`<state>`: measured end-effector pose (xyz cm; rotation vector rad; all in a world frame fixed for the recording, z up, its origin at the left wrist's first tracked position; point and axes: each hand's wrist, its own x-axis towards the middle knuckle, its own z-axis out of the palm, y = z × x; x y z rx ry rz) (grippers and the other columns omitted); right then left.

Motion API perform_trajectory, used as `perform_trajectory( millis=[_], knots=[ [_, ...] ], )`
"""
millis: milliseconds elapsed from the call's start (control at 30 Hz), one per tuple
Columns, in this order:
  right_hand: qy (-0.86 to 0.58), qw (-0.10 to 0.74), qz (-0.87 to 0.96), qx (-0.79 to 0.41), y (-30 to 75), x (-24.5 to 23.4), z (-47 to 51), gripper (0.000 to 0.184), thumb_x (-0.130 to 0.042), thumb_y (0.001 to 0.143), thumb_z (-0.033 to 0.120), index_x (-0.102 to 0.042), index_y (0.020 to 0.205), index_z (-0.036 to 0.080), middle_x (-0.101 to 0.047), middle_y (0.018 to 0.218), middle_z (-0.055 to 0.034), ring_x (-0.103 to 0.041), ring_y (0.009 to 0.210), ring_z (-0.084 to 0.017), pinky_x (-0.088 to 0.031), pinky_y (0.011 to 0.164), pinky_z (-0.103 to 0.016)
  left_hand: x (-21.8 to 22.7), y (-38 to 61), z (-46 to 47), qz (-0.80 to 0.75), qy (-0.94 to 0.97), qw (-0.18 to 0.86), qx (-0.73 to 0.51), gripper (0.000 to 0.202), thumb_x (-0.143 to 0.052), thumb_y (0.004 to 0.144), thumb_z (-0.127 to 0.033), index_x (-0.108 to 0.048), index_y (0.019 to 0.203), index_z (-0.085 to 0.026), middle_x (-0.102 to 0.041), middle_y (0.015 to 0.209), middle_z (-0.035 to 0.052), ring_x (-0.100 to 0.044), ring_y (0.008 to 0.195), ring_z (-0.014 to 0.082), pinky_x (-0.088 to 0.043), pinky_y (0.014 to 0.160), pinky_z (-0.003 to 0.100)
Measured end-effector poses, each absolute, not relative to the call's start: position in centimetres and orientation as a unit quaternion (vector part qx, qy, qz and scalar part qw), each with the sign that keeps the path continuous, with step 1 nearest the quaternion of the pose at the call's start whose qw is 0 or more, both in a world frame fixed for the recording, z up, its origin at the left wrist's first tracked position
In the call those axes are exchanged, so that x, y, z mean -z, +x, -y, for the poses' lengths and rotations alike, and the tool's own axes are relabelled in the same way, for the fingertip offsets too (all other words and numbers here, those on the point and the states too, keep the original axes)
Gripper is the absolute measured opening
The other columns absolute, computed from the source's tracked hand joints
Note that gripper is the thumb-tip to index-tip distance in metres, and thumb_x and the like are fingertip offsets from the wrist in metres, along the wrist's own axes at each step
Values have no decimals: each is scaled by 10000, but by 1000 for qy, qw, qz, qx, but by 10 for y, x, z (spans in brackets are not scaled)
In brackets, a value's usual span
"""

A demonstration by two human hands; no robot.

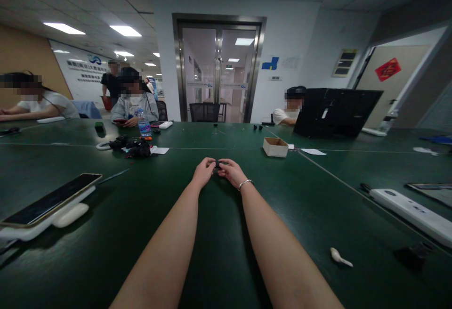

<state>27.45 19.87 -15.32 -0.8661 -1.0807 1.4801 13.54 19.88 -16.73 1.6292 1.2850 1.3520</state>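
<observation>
Both my arms stretch forward over the dark green table [148, 215]. My left hand [205, 171] and my right hand [231, 172] meet near its middle, fingertips almost touching. Between them they pinch a small dark object [217, 163], mostly covered by the fingers, so its kind cannot be made out. A silver bracelet [246, 184] circles my right wrist. Beyond my right hand stands a small open box [276, 147] with pale sides.
To the left lie a phone [52, 198] on a white stand, a water bottle [144, 124] and a heap of black items [132, 146]. On the right are a monitor [335, 113], a white power strip [413, 212] and a white earbud [339, 256]. Several people sit or stand beyond.
</observation>
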Motion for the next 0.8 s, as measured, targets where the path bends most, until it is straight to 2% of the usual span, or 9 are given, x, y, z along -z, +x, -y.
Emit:
perform_trajectory(
  millis=[133, 333, 533, 800],
  knots=[
    [-360, 528, 450, -624, 275, 153, -198, 156, -606, 749, 67, -575, 887, 135, -578, 623, -6, -564, 487, -89, -479, 461, -204, 166, 135, -197, -498, 619, 324, -513, 232, -506, 778, -291, -577, 969, -180, -592, 777, 24, -533, 583, 99, -424, 561, 215],
    [-352, 527, 447, -631, 275, 152, -198, 152, -600, 755, 63, -573, 888, 132, -593, 631, -24, -569, 498, -99, -478, 458, -213, 163, 136, -196, -494, 615, 337, -515, 246, -449, 816, -337, -584, 932, -167, -575, 675, 13, -515, 550, 100, -407, 530, 207],
    [-352, 529, 443, -632, 275, 153, -199, 151, -592, 761, 57, -566, 889, 133, -595, 628, -21, -569, 488, -96, -478, 460, -210, 156, 137, -192, -500, 593, 371, -511, 235, -445, 765, -197, -569, 963, -167, -562, 652, -2, -493, 516, 86, -393, 519, 196],
    [-359, 531, 442, -628, 274, 152, -198, 149, -563, 776, 46, -552, 896, 134, -594, 634, -17, -570, 479, -91, -486, 472, -210, 166, 135, -199, -488, 614, 349, -513, 246, -431, 814, -361, -556, 891, -163, -538, 542, -18, -490, 473, 98, -377, 500, 207]
  ],
)
